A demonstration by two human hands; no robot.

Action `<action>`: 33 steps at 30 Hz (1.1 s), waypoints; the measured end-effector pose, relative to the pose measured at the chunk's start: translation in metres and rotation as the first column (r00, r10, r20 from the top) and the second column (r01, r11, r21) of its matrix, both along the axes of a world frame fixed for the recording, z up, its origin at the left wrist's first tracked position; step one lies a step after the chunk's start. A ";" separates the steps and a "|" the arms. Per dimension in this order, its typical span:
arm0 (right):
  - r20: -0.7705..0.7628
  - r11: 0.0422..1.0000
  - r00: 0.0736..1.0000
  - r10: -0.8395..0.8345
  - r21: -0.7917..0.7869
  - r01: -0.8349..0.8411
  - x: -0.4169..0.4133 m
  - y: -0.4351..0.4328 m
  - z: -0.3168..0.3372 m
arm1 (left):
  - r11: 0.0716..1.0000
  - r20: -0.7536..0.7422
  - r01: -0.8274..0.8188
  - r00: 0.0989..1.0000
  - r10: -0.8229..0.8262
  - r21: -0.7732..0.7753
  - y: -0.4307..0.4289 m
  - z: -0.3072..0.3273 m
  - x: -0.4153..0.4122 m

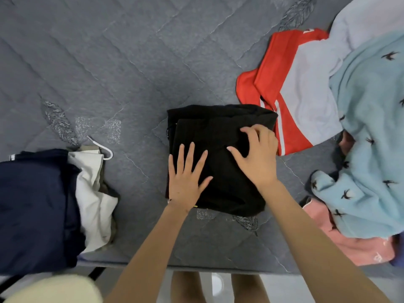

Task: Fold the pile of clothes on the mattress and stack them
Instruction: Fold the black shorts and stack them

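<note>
Now, relation: folded black fabric garment (218, 136) lies directly under both hands; navy-and-white folded stack (32, 204) sits at the grey quilted mattress (109, 62)'s left side, likely the nearer reach for the left hand (185, 182).
Place: mid-mattress, by its near edge.
Left hand: fingers spread, pressing flat.
Right hand (259, 158): fingers bent, gathering cloth.
Look: roughly square, thick, slightly rumpled.

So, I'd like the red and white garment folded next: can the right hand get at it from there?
Probably yes. The red and white garment lies just beside the right hand, its near edge uncovered; the light blue garment seems to overlap only its far side.
</note>
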State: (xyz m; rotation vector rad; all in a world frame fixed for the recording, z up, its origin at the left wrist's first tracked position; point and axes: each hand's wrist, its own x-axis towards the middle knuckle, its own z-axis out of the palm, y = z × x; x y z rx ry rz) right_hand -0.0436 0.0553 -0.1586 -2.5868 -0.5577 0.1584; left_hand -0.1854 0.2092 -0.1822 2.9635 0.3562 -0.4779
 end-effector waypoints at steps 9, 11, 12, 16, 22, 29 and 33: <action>-0.464 0.799 0.795 0.391 -0.257 -0.543 0.092 0.050 -0.006 | 0.713 0.121 -0.584 0.734 0.668 -0.388 -0.047 0.035 -0.053; -0.470 0.777 0.788 0.397 -0.284 -0.561 0.093 0.051 -0.005 | 0.267 -0.099 -0.750 0.403 0.910 -0.605 -0.065 0.040 -0.060; -0.471 0.790 0.790 0.394 -0.265 -0.552 0.090 0.051 -0.004 | -0.025 -0.260 -0.749 0.198 0.945 -0.662 -0.073 0.044 -0.062; -0.566 0.880 0.778 0.273 -0.180 -0.440 0.068 0.038 0.008 | -0.702 -0.747 -0.512 -0.161 0.645 -0.496 -0.107 0.054 -0.056; -0.726 0.983 0.662 0.186 0.138 -0.125 0.035 0.014 0.049 | -0.753 -0.775 -0.359 -0.114 0.621 -0.551 -0.109 0.044 -0.036; -0.841 0.937 0.538 0.061 0.233 0.259 0.013 -0.016 0.074 | -0.747 -0.765 -0.333 -0.103 0.636 -0.575 -0.083 0.064 -0.037; -0.948 0.919 0.315 0.039 0.158 0.362 -0.002 -0.039 0.071 | -0.553 -0.618 -0.428 0.018 0.786 -0.715 -0.037 0.083 -0.054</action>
